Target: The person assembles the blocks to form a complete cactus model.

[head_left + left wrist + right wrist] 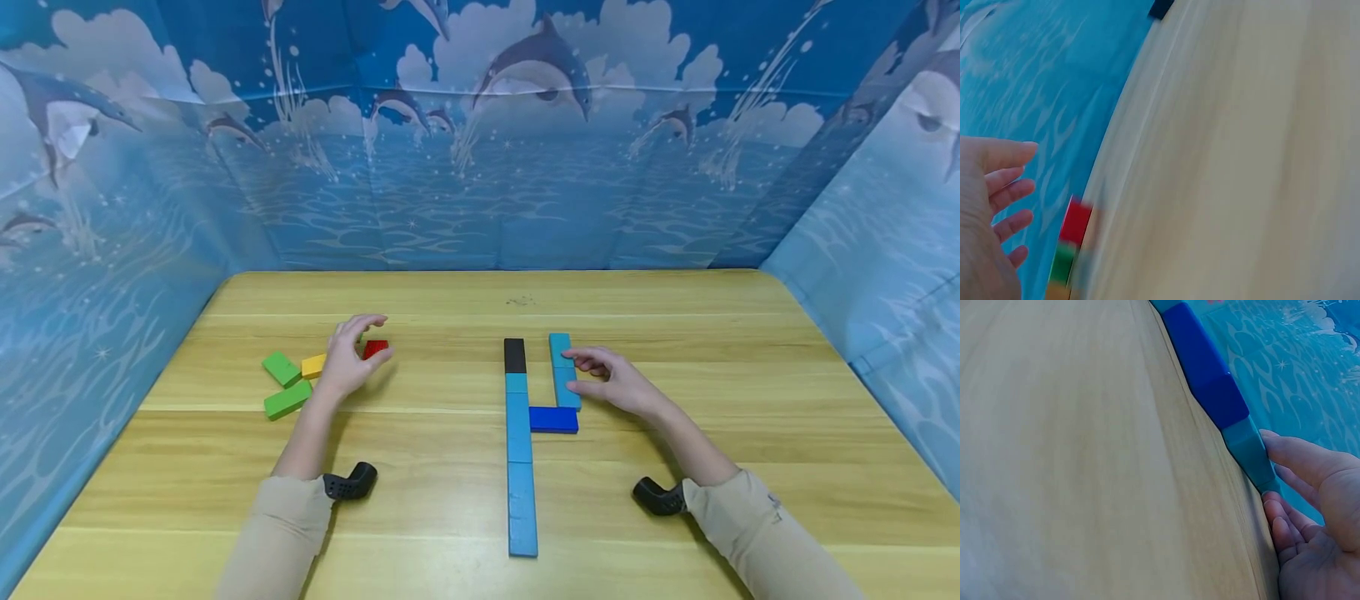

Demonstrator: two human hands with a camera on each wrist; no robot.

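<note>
In the head view the left hand (348, 358) hovers over the blocks at the left, fingers spread and slightly bent, holding nothing. The red block (376, 348) shows between its thumb and fingers. At the right, the right hand (617, 383) has its fingertips at the right side of the light blue blocks (561, 352), which lie end to end; its fingers are relaxed. A dark blue block (553, 419) lies crosswise below them, against a long light blue column (519, 427) topped by a black block (514, 356). The right wrist view shows thumb and fingers beside the light blue block (1250, 453).
Green blocks (288, 400) and a yellow block (312, 366) lie left of the left hand on the wooden table (435, 500). A blue dolphin-print cloth (420, 217) stands behind and at both sides of the table.
</note>
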